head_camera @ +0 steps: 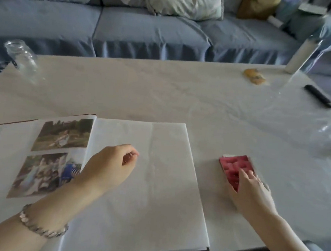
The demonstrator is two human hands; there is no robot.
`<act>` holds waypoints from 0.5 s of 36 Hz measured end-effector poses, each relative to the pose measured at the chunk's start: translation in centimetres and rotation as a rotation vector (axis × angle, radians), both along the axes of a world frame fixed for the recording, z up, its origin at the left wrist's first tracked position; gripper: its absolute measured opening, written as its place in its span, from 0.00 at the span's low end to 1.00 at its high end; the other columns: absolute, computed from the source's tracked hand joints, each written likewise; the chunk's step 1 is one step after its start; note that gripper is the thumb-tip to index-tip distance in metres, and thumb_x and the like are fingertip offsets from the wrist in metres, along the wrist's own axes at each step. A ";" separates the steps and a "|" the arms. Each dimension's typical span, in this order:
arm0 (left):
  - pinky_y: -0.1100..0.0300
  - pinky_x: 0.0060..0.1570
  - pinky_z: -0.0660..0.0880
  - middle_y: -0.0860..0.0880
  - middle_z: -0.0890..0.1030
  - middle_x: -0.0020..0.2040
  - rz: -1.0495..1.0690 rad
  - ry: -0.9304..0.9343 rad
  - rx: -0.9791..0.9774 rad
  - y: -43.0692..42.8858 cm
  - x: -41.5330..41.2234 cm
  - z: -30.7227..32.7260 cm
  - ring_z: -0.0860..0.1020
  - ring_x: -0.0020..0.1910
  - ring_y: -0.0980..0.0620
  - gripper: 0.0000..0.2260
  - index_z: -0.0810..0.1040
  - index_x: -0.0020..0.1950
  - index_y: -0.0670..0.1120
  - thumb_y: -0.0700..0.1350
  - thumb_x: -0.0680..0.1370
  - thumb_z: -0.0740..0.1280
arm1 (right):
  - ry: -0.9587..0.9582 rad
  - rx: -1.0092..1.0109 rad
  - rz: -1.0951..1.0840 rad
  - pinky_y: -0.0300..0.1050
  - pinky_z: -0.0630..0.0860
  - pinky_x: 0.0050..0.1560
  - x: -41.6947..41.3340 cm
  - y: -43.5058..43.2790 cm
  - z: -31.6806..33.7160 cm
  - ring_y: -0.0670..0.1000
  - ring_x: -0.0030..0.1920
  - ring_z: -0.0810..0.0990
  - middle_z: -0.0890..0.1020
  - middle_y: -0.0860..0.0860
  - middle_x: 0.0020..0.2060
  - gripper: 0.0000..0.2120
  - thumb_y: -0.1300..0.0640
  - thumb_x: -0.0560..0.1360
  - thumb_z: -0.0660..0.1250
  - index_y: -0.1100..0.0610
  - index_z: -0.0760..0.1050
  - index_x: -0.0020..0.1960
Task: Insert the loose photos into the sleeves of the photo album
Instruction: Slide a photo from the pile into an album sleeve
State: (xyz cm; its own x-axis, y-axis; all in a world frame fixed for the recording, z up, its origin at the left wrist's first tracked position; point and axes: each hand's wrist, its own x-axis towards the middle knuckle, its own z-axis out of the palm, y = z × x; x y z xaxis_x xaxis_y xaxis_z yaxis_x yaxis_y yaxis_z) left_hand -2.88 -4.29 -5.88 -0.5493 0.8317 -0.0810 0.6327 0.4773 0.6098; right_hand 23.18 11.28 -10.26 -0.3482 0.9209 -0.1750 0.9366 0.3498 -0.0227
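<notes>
The left hand (pixel 109 166) hovers over the blank right page (pixel 154 194) of the open photo album (pixel 4 151). Its fingers (pixel 132 155) are loosely curled toward the thumb with nothing visible between them. I cannot tell whether the tips touch the paper. Just left of those fingers, on the album's left page, 2 photos sit one above the other: the upper photo (pixel 63 134) and the lower photo (pixel 42 174), whose corner is hidden by the wrist. A bracelet (pixel 39 227) circles that wrist.

The right hand (pixel 254 195) is on the bench (pixel 163 95), its fingers (pixel 246 175) straight and a little apart. They rest on the near side of a stack of loose photos (pixel 234 166) topped by a red one. The stack lies flat, near the album's right edge but not touching it.

Well beyond the left fingers is a glass jar (pixel 21 56). Well beyond the right fingers lie a yellowish lump (pixel 254 76) and a black bar (pixel 320 97), with clear plastic (pixel 329 135) to their right.
</notes>
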 end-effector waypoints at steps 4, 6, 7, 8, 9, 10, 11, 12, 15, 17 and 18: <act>0.52 0.45 0.77 0.55 0.82 0.37 -0.030 -0.035 -0.011 0.7 1.0 0.0 0.80 0.41 0.50 0.06 0.79 0.44 0.53 0.45 0.77 0.64 | -0.014 0.061 0.071 0.42 0.68 0.52 0.5 0.0 0.1 0.51 0.58 0.75 0.77 0.49 0.57 0.14 0.52 0.80 0.53 0.54 0.73 0.59; 0.54 0.45 0.77 0.55 0.82 0.36 -0.039 -0.069 -0.010 0.9 1.4 0.0 0.80 0.40 0.52 0.09 0.77 0.40 0.56 0.44 0.77 0.64 | 0.041 0.057 0.098 0.43 0.68 0.47 0.5 0.0 0.1 0.53 0.55 0.77 0.79 0.49 0.56 0.13 0.54 0.80 0.53 0.54 0.75 0.57; 0.55 0.45 0.77 0.56 0.82 0.36 -0.042 -0.086 -0.013 0.9 1.6 0.1 0.80 0.39 0.54 0.09 0.76 0.40 0.56 0.43 0.77 0.63 | 0.067 0.051 0.115 0.44 0.68 0.47 0.6 0.0 -0.1 0.53 0.55 0.77 0.79 0.49 0.56 0.14 0.53 0.81 0.54 0.55 0.75 0.57; 0.56 0.45 0.77 0.56 0.82 0.35 -0.046 -0.103 -0.018 1.1 1.8 0.2 0.80 0.38 0.55 0.10 0.76 0.40 0.56 0.43 0.77 0.63 | 0.087 0.046 0.123 0.44 0.69 0.49 0.7 0.1 -0.5 0.53 0.56 0.77 0.79 0.50 0.57 0.14 0.53 0.81 0.54 0.55 0.76 0.58; 0.57 0.44 0.77 0.56 0.82 0.35 -0.048 -0.125 -0.022 1.2 2.0 0.2 0.80 0.37 0.57 0.10 0.77 0.40 0.56 0.42 0.78 0.63 | 0.105 0.053 0.123 0.43 0.69 0.50 0.8 0.1 -0.8 0.53 0.58 0.76 0.78 0.49 0.58 0.13 0.54 0.80 0.55 0.54 0.76 0.59; 0.59 0.43 0.77 0.55 0.82 0.35 -0.049 -0.157 -0.020 1.3 2.2 0.3 0.80 0.36 0.58 0.10 0.77 0.40 0.55 0.42 0.78 0.63 | 0.138 0.075 0.126 0.43 0.70 0.52 0.9 0.0 -1.0 0.52 0.59 0.76 0.78 0.48 0.59 0.13 0.56 0.80 0.56 0.53 0.75 0.60; 0.62 0.41 0.76 0.55 0.82 0.35 -0.048 -0.202 -0.014 1.5 2.4 0.3 0.80 0.35 0.59 0.10 0.78 0.41 0.54 0.42 0.78 0.63 | 0.193 0.102 0.140 0.43 0.71 0.53 0.8 0.0 -1.0 0.51 0.61 0.75 0.77 0.48 0.60 0.13 0.58 0.79 0.58 0.52 0.74 0.61; 0.64 0.39 0.75 0.54 0.83 0.35 -0.043 -0.265 -0.006 1.7 2.7 0.4 0.80 0.34 0.59 0.09 0.78 0.41 0.53 0.42 0.78 0.63 | 0.265 0.143 0.176 0.43 0.73 0.54 0.5 -0.2 -0.9 0.50 0.62 0.75 0.76 0.48 0.62 0.15 0.61 0.78 0.60 0.52 0.74 0.63; 0.61 0.40 0.76 0.51 0.84 0.39 -0.004 -0.547 0.027 2.5 3.5 1.2 0.82 0.38 0.56 0.06 0.80 0.46 0.47 0.44 0.79 0.63 | 0.489 0.287 0.331 0.46 0.77 0.55 -1.2 -1.1 0.2 0.52 0.62 0.76 0.77 0.51 0.63 0.20 0.64 0.73 0.62 0.57 0.75 0.64; 0.57 0.44 0.78 0.48 0.85 0.45 0.030 -0.774 0.030 2.9 3.9 1.9 0.83 0.43 0.53 0.08 0.79 0.50 0.44 0.48 0.78 0.64 | 0.552 0.347 0.441 0.51 0.77 0.55 -3.2 -2.0 1.0 0.56 0.59 0.78 0.78 0.55 0.61 0.19 0.64 0.70 0.65 0.61 0.77 0.61; 0.55 0.46 0.78 0.47 0.84 0.47 0.045 -0.874 0.033 3.0 4.0 2.2 0.83 0.45 0.51 0.11 0.78 0.51 0.44 0.50 0.77 0.64 | 0.568 0.354 0.506 0.51 0.77 0.56 -4.2 -2.5 1.2 0.56 0.60 0.78 0.78 0.56 0.61 0.18 0.63 0.71 0.65 0.61 0.78 0.60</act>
